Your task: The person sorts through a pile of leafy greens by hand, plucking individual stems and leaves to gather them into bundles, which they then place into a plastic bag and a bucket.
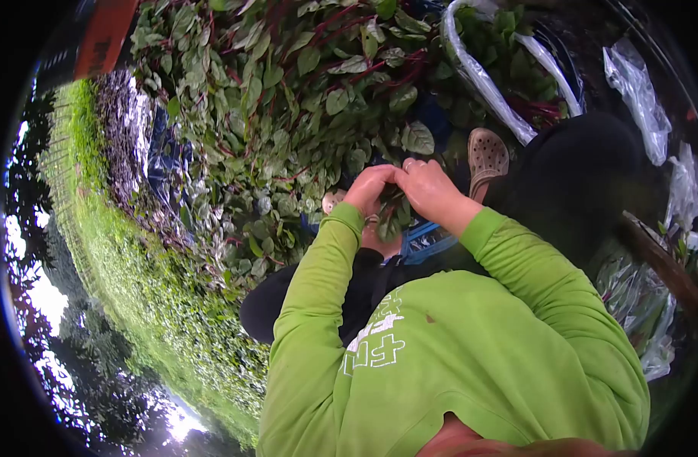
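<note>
My left hand (370,187) and my right hand (428,187) meet in front of my body, fingers curled and thumbs close together. A small bunch of red-stemmed leafy greens (393,218) shows just below and between them, with its upper part hidden by my fingers. Both hands look closed on this bunch. Beyond them spreads a large heap of the same greens (288,99), with oval green leaves and dark red stems, much like Malabar spinach.
A clear plastic bag (482,72) with a rolled rim holds more greens at the upper right. Loose plastic bags (640,99) lie farther right. A tan clog (487,158) is beside my right hand. Blue strapping (429,242) lies below my hands. Grass (128,251) runs along the left.
</note>
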`<state>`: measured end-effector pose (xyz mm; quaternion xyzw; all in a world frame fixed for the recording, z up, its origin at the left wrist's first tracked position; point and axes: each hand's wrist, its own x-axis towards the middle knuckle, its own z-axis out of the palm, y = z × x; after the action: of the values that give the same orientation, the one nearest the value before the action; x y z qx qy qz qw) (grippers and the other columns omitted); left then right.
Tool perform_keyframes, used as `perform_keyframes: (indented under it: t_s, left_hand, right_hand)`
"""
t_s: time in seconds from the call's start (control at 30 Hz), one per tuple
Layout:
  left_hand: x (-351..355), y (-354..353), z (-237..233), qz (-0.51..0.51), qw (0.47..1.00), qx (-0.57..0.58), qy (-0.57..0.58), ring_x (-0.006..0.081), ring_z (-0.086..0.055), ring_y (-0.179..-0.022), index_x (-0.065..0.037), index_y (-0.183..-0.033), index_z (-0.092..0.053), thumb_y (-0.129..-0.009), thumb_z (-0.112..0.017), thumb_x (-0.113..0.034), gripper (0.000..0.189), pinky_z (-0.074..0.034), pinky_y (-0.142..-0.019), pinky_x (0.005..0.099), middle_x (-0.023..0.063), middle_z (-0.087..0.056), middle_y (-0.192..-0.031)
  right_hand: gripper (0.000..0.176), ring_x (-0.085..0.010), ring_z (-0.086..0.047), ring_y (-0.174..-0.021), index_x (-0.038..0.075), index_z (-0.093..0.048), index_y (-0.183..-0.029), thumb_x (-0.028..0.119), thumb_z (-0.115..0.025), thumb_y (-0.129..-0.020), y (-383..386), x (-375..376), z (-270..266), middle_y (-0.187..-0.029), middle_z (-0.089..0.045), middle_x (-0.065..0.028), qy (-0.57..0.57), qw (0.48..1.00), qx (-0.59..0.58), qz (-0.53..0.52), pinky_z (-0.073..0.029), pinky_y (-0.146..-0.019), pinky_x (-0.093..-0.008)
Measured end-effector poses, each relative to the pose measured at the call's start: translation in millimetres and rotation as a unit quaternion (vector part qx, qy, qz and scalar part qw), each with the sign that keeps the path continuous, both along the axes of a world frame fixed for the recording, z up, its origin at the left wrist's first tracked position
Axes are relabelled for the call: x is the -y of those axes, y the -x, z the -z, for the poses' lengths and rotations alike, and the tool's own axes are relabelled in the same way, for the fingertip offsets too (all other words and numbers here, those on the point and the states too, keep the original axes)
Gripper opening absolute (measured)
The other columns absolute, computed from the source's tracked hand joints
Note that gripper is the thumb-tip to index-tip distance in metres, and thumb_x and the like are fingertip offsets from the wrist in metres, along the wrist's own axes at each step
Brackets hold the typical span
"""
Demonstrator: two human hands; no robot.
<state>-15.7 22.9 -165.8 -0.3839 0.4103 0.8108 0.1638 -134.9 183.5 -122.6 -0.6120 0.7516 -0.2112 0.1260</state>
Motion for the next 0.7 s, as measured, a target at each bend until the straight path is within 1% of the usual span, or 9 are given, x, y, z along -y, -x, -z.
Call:
perform_keyframes:
  t_s: [0.1, 0.17, 0.23, 0.33, 0.43, 0.57, 0.6, 0.63, 0.7]
  left_hand:
    - [9, 42, 17, 0.159, 0.922, 0.074, 0.346, 0.0248, -0.071, -0.096, -0.003, -0.105, -0.074, -0.084, -0.059, -0.005, 0.026, -0.055, -0.089, 0.0387, 0.0122, -0.075, -0.104]
    - [13, 61, 58, 0.178, 0.754, -0.03, 0.632, 0.0344, -0.066, -0.103, -0.005, -0.102, -0.074, -0.082, -0.06, -0.004, 0.025, -0.052, -0.094, 0.0448, 0.0136, -0.072, -0.11]
    - [17, 83, 77, 0.186, 0.611, -0.052, 0.768, 0.035, -0.065, -0.109, -0.007, -0.094, -0.075, -0.082, -0.061, -0.006, 0.019, -0.052, -0.092, 0.0472, 0.012, -0.07, -0.111]
    - [26, 91, 80, 0.341, 0.544, 0.055, 0.765, 0.0356, -0.059, -0.118, -0.011, -0.104, -0.075, -0.083, -0.061, -0.007, 0.025, -0.049, -0.098, 0.0491, 0.0131, -0.065, -0.119]
    - [34, 80, 68, 0.364, 0.539, 0.03, 0.759, 0.0344, -0.06, -0.117, -0.012, -0.1, -0.075, -0.083, -0.065, -0.012, 0.019, -0.049, -0.098, 0.0501, 0.0127, -0.065, -0.114]
    - [57, 63, 43, 0.263, 0.71, -0.093, 0.646, 0.0365, -0.065, -0.11, -0.008, -0.1, -0.076, -0.08, -0.073, -0.017, 0.022, -0.052, -0.096, 0.0457, 0.0144, -0.07, -0.111]
    - [61, 64, 19, 0.23, 0.737, -0.095, 0.629, 0.0271, -0.07, -0.097, -0.007, -0.106, -0.076, -0.083, -0.075, -0.013, 0.023, -0.054, -0.089, 0.0378, 0.0128, -0.074, -0.105]
    - [64, 60, 10, 0.161, 0.827, -0.007, 0.539, 0.0131, -0.067, -0.088, -0.004, -0.111, -0.076, -0.088, -0.077, -0.012, 0.024, -0.053, -0.084, 0.0289, 0.0054, -0.075, -0.102]
    - [83, 54, -14, 0.082, 0.902, -0.024, 0.424, 0.0054, -0.061, -0.09, -0.001, -0.114, -0.074, -0.091, -0.077, -0.014, 0.026, -0.05, -0.082, 0.0234, 0.0002, -0.074, -0.104]
  right_hand:
    - [0.015, -0.0302, -0.066, -0.086, 0.006, -0.064, -0.098, 0.012, -0.059, -0.085, 2, 1, 2, -0.088, -0.063, -0.0106, -0.036, 0.999, 0.012, -0.003, -0.048, -0.072, -0.0432]
    - [0.007, -0.028, -0.067, -0.084, 0.01, -0.061, -0.088, 0.015, -0.061, -0.084, 4, 2, 2, -0.088, -0.066, -0.01, -0.028, 0.999, 0.018, -0.003, -0.046, -0.072, -0.0417]
    - [0.008, -0.0279, -0.067, -0.084, 0.01, -0.061, -0.089, 0.015, -0.061, -0.083, 5, 1, 4, -0.089, -0.067, -0.01, -0.028, 0.999, 0.047, -0.001, -0.046, -0.073, -0.0416]
    - [0.01, -0.0278, -0.068, -0.09, 0.009, -0.066, -0.09, 0.015, -0.061, -0.083, 9, -3, 3, -0.092, -0.068, -0.0101, -0.083, 0.993, 0.072, -0.032, -0.047, -0.076, -0.0415]
    - [0.011, -0.0286, -0.067, -0.093, 0.008, -0.068, -0.09, 0.015, -0.062, -0.083, 7, -7, 2, -0.092, -0.068, -0.0109, -0.093, 0.99, 0.098, -0.048, -0.047, -0.079, -0.0419]
    - [0.011, -0.0294, -0.066, -0.095, 0.008, -0.069, -0.089, 0.015, -0.062, -0.082, 9, -8, -1, -0.093, -0.068, -0.0124, -0.048, 0.994, 0.083, -0.054, -0.048, -0.081, -0.0427]
    - [0.011, -0.0293, -0.066, -0.095, 0.008, -0.069, -0.088, 0.015, -0.062, -0.082, 8, -8, -4, -0.093, -0.067, -0.0124, -0.043, 0.993, 0.09, -0.06, -0.048, -0.081, -0.0427]
    - [0.011, -0.0292, -0.066, -0.094, 0.008, -0.068, -0.088, 0.015, -0.062, -0.082, 9, -8, -6, -0.093, -0.067, -0.0123, -0.036, 0.992, 0.096, -0.068, -0.048, -0.081, -0.0427]
    - [0.01, -0.0291, -0.065, -0.094, 0.008, -0.068, -0.087, 0.015, -0.062, -0.082, 8, -6, -12, -0.093, -0.067, -0.0121, -0.019, 0.992, 0.096, -0.077, -0.048, -0.081, -0.0426]
